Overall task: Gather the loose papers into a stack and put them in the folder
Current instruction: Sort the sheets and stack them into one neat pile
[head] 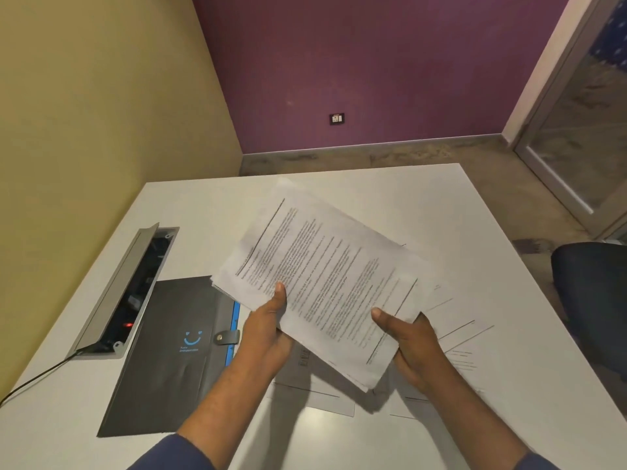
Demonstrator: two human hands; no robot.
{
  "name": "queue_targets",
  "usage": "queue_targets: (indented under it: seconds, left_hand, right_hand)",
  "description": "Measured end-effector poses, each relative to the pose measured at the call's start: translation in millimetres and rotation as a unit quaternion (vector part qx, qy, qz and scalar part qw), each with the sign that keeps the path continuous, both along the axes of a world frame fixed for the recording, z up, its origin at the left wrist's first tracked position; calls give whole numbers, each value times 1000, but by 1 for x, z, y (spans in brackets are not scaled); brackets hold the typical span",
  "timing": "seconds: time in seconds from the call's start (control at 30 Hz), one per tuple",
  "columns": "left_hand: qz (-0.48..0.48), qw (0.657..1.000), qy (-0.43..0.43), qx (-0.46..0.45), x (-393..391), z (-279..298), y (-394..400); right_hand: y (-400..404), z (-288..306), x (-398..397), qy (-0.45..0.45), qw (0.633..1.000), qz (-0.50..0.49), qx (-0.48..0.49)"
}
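White desk: left hand and right hand pinch white printed paper stack, gathering; next, loose sheets at 4 o'clock, dark snap-tab folder shut at 9

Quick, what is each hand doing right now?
Left hand: grips the stack of papers, thumb on top.
Right hand: grips the same stack at its near edge.

Matt paper stack; smooth white table.
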State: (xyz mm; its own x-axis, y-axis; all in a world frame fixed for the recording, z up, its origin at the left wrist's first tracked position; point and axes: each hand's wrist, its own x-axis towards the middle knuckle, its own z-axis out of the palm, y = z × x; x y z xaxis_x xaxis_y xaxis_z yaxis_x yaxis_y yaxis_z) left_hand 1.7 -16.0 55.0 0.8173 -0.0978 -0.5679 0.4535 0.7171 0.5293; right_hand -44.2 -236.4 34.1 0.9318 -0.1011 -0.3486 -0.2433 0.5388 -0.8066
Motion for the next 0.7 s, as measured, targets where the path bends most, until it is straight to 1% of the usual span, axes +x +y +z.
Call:
queue_targets:
  seconds: [0.1, 0.17, 0.3, 0.4, 0.47, 0.53, 0.63, 0.7]
  left_hand:
    - [-4, 999, 32, -28, -3, -13, 4]
    - [-2, 999, 42, -20, -1, -21, 10]
    - [-17, 999, 39, 17, 9, -23, 36]
    - [-92, 993, 19, 68, 18, -15, 65]
    - [-179, 978, 10, 111, 22, -9, 77]
    - [-249, 959, 10, 132, 25, -3, 79]
    - [-302, 938, 22, 171, 28, 2, 71]
    - [-328, 923, -7, 203, 29, 3, 64]
  right_hand:
    - [-3, -1, 0, 29, 999, 0, -33]
    - [-9, -1, -2, 43, 998, 8, -43]
    - [-34, -3, -5, 61, 997, 51, -10]
    - [-55, -4, -7, 68, 994, 86, 17]
    - [-64, -3, -7, 75, 991, 113, 20]
    - [-68, -1, -6, 80, 986, 149, 11]
    - [-67, 3, -3, 83, 979, 185, -12]
    - [-67, 5, 0, 78, 979, 186, -34]
